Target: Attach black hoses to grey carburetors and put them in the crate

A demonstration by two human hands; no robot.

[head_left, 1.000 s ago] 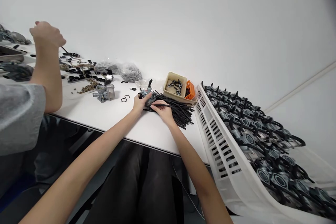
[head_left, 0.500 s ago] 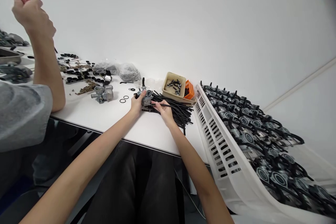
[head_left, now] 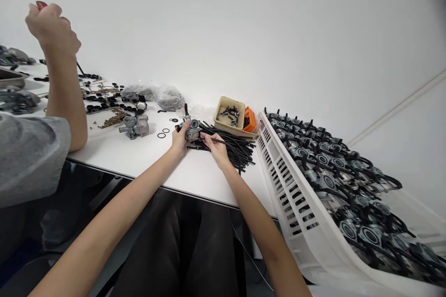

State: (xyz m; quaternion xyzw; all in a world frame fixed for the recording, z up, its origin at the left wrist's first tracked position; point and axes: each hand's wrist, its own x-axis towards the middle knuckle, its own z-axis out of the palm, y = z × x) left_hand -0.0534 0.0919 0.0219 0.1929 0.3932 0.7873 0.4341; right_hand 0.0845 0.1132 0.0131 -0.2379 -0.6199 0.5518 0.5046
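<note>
My left hand is closed round a metal carburetor with a black stub pointing up from its top. At the carburetor's lower right side, my right hand pinches a black rubber hose, whose end meets or nearly meets the body; the exact contact is too small to tell. Under and beside my right hand lies a pile of black hoses. Another carburetor stands on the table to the left, with black rings between it and my left hand.
A white crate full of carburetors stands at the right. Behind the hoses are a beige bin and an orange basket. Plastic bags lie at the back. At left, a person's raised fist grips a red-ended tool above small parts.
My hands and the carburetor have shifted very slightly left in the view, with the same grips. The other person's fist has moved a little right and down.
</note>
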